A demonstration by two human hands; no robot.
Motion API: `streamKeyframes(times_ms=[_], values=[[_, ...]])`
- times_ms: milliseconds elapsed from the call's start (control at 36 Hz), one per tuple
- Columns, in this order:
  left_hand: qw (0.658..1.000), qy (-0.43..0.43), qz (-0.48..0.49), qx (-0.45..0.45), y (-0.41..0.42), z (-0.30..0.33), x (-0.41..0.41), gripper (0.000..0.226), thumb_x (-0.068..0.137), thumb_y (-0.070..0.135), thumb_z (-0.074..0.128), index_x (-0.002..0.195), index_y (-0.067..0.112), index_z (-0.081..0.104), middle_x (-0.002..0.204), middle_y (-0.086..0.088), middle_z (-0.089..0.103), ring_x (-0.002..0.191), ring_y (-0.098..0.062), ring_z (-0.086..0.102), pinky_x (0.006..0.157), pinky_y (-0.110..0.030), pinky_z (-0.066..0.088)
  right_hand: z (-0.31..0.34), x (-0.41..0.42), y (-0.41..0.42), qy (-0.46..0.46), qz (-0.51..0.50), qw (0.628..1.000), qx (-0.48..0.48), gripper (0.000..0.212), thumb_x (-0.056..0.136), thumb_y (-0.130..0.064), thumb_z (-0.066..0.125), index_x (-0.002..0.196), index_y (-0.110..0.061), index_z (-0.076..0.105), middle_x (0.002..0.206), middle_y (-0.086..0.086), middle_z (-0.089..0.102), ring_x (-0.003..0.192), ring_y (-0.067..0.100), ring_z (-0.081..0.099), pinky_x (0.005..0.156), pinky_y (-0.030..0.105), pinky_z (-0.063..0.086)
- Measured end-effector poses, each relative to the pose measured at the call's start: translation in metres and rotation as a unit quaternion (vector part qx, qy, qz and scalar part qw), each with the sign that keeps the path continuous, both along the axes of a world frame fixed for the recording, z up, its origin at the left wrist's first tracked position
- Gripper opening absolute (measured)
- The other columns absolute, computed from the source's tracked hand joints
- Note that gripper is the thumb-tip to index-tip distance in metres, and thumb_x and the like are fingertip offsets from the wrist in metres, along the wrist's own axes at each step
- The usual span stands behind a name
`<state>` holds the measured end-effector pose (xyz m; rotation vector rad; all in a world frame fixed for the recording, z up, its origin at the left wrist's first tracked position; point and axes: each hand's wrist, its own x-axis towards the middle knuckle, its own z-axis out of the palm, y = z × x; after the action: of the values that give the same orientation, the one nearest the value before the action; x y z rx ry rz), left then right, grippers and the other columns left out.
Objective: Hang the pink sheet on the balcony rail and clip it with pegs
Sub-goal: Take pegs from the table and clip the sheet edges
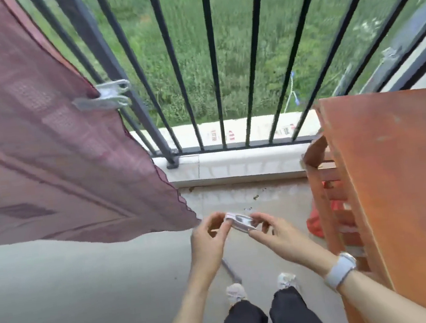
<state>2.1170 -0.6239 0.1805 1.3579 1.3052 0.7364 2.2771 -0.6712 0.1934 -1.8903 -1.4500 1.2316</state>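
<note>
The pink sheet [44, 155] hangs over the dark balcony rail [101, 49] on the left and billows inward. A grey metal peg [107, 96] clips its edge to a railing post. Low in the middle, both my hands hold a second metal peg [240, 221] between them above the floor. My left hand [208, 239] pinches its left end with curled fingers. My right hand [266, 231], with a white watch on the wrist, grips its right end.
An orange-brown wooden table [403, 191] stands at the right, with a red bag [318, 220] under it. Vertical railing bars [213, 62] run across the front above a pale kerb [233, 164]. My feet [262, 286] stand on the grey floor.
</note>
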Motion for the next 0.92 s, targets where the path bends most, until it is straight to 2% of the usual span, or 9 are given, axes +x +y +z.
streamKeyframes(times_ms=[83,194,250,361,444,667,722,806,917], values=[[0.999,0.023,0.048,0.004,0.011,0.000,-0.026,0.017,0.083,0.012,0.066,0.087,0.029,0.063,0.087,0.007,0.068,0.079,-0.007,0.062,0.071,-0.014,0.048,-0.004,-0.022,0.024,0.015,0.041,0.999,-0.005,0.023,0.089,-0.023,0.056,0.110,-0.016,0.053,0.087,-0.007,0.053,0.072,0.007,0.048,0.065,0.004,0.035],[0.977,0.106,0.170,0.070,0.033,-0.001,-0.043,0.027,0.081,0.013,0.066,0.105,0.022,0.059,0.103,0.004,0.057,0.088,-0.006,0.056,0.078,-0.023,0.047,-0.024,-0.030,0.053,0.044,-0.014,0.999,0.008,0.011,0.086,-0.029,0.056,0.096,-0.027,0.051,0.085,-0.007,0.061,0.077,0.013,0.058,0.073,0.031,0.046],[0.956,0.139,0.239,0.101,0.048,0.005,-0.041,0.027,0.081,0.018,0.067,0.106,0.018,0.056,0.102,0.004,0.052,0.091,-0.012,0.054,0.079,-0.026,0.045,-0.026,-0.032,0.073,0.066,-0.044,0.997,0.013,0.010,0.086,-0.030,0.054,0.092,-0.033,0.046,0.087,0.000,0.065,0.079,0.020,0.062,0.071,0.037,0.048],[0.912,0.216,0.332,0.107,0.082,0.015,-0.023,0.045,0.073,0.039,0.072,0.100,0.012,0.048,0.100,-0.003,0.052,0.093,-0.022,0.050,0.078,-0.035,0.043,-0.014,-0.035,0.125,0.130,-0.042,0.989,0.048,0.027,0.089,-0.020,0.049,0.112,-0.029,0.039,0.078,0.007,0.065,0.064,0.015,0.062,0.060,0.020,0.045],[0.878,0.273,0.382,0.089,0.105,0.014,-0.003,0.058,0.064,0.046,0.076,0.097,0.008,0.046,0.100,-0.010,0.053,0.098,-0.030,0.049,0.080,-0.042,0.044,-0.016,-0.036,0.164,0.161,-0.025,0.986,0.047,0.024,0.091,-0.019,0.045,0.112,-0.031,0.039,0.072,0.011,0.063,0.054,0.015,0.059,0.059,0.025,0.046],[0.840,0.228,0.488,0.059,0.111,-0.020,-0.002,0.011,0.087,0.013,0.053,0.095,0.007,0.055,0.100,-0.013,0.061,0.095,-0.033,0.056,0.078,-0.036,0.041,-0.032,-0.039,0.223,0.170,0.069,0.983,-0.033,0.020,0.094,-0.021,0.044,0.107,-0.007,0.048,0.094,0.014,0.063,0.064,0.018,0.061,0.052,0.022,0.046],[0.842,0.232,0.482,0.076,0.101,-0.026,-0.007,0.007,0.089,0.012,0.053,0.090,0.007,0.057,0.091,-0.011,0.064,0.087,-0.031,0.058,0.073,-0.033,0.039,-0.033,-0.048,0.229,0.229,0.068,0.968,-0.074,0.014,0.095,-0.020,0.039,0.100,-0.007,0.043,0.109,0.019,0.059,0.072,0.027,0.066,0.057,0.028,0.052],[0.841,0.248,0.474,0.084,0.095,-0.028,-0.009,0.014,0.089,0.012,0.056,0.075,0.012,0.055,0.074,0.000,0.060,0.074,-0.026,0.057,0.064,-0.024,0.031,-0.031,-0.066,0.233,0.325,0.059,0.933,-0.141,0.010,0.095,-0.015,0.033,0.087,-0.014,0.038,0.123,0.016,0.050,0.093,0.035,0.065,0.078,0.046,0.054],[0.853,0.259,0.450,0.062,0.094,-0.031,-0.014,0.014,0.088,0.016,0.058,0.076,0.009,0.061,0.076,-0.008,0.065,0.074,-0.028,0.059,0.065,-0.025,0.035,-0.033,-0.084,0.237,0.381,0.034,0.905,-0.185,0.013,0.090,-0.008,0.031,0.080,-0.013,0.038,0.125,0.030,0.049,0.111,0.037,0.057,0.096,0.050,0.047]])
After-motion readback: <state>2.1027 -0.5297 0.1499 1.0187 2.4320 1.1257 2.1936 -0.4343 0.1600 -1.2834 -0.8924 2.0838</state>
